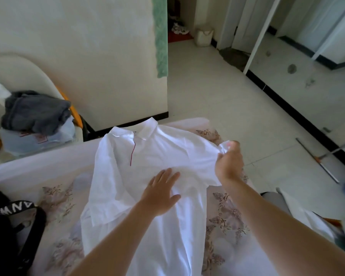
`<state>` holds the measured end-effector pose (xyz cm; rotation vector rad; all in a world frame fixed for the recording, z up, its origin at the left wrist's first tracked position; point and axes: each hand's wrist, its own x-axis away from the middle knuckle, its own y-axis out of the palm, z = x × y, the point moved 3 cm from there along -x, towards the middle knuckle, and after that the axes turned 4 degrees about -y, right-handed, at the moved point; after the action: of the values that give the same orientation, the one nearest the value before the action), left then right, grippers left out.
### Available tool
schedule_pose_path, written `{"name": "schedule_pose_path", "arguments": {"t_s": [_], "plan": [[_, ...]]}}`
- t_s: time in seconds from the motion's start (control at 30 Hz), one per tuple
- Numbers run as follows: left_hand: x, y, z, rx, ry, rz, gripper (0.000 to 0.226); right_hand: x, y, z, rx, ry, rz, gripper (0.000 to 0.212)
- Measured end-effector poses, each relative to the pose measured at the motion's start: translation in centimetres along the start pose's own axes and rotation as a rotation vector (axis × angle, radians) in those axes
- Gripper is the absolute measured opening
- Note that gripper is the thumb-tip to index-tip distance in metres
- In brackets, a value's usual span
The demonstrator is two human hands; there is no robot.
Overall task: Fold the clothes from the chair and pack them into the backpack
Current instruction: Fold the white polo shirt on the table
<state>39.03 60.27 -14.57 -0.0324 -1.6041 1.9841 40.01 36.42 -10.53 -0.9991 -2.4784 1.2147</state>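
Fingertips first: straight, spread fingers (166,172) on the left hand (161,193), pressed flat onto the middle of the white polo shirt (116,176). Over on the right hand (229,162), curled fingers pinching the end of the sleeve on that side, bunched up at the tips and lifted a bit off the bed.

Shirt-wise: laid front-up on the floral bedsheet (223,216), collar pointing away toward the far edge, red trim down the placket, other sleeve lying flat on the left. Pretty wrinkled around the left palm. Bare forearms coming in from the bottom of the view.

At the near left edge of the bed, a black backpack (6,226) with white lettering on a strap; can't tell whether zipped or not. Further back on the left, a cream chair (24,68) with a grey heap of clothes (36,112) on top of a pale blue plastic bag (38,138). Beyond that, a green towel (160,36) hanging at the wall corner. Out on the tiled floor to the right, a long-handled floor wiper (317,160) near the black skirting.
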Motion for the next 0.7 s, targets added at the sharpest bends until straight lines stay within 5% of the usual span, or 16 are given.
{"name": "schedule_pose_path", "arguments": {"t_s": [0.1, 0.27, 0.4, 0.5, 0.63, 0.7], "plan": [[1.1, -0.9, -0.6, 0.000, 0.003, 0.157, 0.061, 2.0, 1.3, -1.1, 0.320, -0.301, -0.005, 0.071], [4.5, -2.4, -5.0, -0.151, -0.273, 0.332, 0.047, 10.4, 5.9, -6.3, 0.181, -0.778, -0.463, 0.056], [8.0, -3.2, -9.3, -0.105, -0.562, 0.216, 0.061, 15.6, 9.3, -8.2, 0.308, -0.801, -0.926, 0.073], [10.0, -5.0, -12.3, 0.060, -0.555, 0.262, 0.058, 16.7, 10.6, -8.1, 0.394, -0.807, -0.988, 0.083], [11.3, -10.8, -17.8, -0.282, -0.622, 0.444, 0.043, 16.4, 10.5, -7.9, 0.416, -0.822, -0.972, 0.086], [12.3, -13.6, -20.4, -0.457, -0.756, 0.378, 0.046, 16.5, 10.3, -8.2, 0.443, -0.833, -0.970, 0.088]]}}
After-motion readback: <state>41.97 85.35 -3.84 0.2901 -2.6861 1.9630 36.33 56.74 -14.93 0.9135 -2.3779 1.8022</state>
